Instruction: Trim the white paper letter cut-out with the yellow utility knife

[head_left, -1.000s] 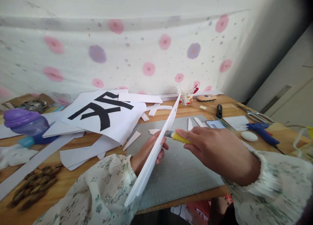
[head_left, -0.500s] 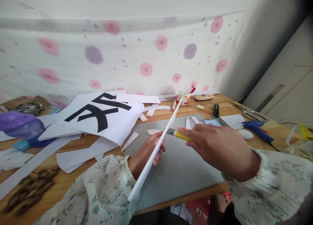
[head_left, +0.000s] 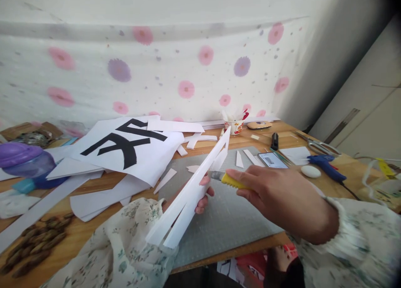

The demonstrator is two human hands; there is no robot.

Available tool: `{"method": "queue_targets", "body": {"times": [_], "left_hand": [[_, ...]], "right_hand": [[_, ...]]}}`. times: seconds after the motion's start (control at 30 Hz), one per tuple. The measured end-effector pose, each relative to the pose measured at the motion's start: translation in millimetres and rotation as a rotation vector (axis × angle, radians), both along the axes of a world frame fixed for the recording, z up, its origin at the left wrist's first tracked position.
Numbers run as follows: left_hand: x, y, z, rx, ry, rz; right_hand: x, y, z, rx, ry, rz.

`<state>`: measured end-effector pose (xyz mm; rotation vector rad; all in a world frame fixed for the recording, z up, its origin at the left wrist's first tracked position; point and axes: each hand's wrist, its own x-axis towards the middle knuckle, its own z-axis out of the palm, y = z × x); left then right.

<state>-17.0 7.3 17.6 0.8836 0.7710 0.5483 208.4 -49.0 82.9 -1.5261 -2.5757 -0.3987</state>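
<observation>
My left hand [head_left: 204,198] is closed on a long white foam board cutout [head_left: 191,192], which slants up away from me above the grey cutting mat [head_left: 225,221]. The cutout splits into two legs at its near end and has another slot toward its far end. In my right hand [head_left: 275,196] is a yellow utility knife [head_left: 232,180], thumb along its handle. Its metal front end sits beside the cutout's right edge; whether it touches I cannot tell. Several thin white offcuts, one a pointed sliver [head_left: 165,180], lie on the mat.
White paper with black characters [head_left: 125,142] covers the back left, near a purple-lidded bottle [head_left: 26,162]. Brown pods [head_left: 37,242] lie front left. To the right are a phone [head_left: 272,160], a blue glue gun [head_left: 327,168], scissors [head_left: 319,145] and a paper cup [head_left: 234,126].
The cutout has turned from nearly edge-on to show its broad face and slots. The knife stays close to its right side, and my right hand has shifted slightly down and right.
</observation>
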Motion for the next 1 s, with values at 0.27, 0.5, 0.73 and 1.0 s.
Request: {"method": "queue_targets", "body": {"times": [0.27, 0.5, 0.73, 1.0], "left_hand": [[10, -1, -1.5, 0.041, 0.102, 0.037], [6, -5, -1.8, 0.054, 0.050, 0.029], [3, -1, -4.0, -0.005, 0.020, -0.031], [2, 8, -17.3, -0.059, 0.053, -0.052]], "right_hand": [[1, 3, 2.1, 0.007, -0.062, -0.039], [-1, 3, -1.6, -0.002, -0.030, -0.007], [6, 6, -2.9, 0.027, -0.010, -0.016], [11, 4, -3.5, 0.051, -0.035, -0.035]]}}
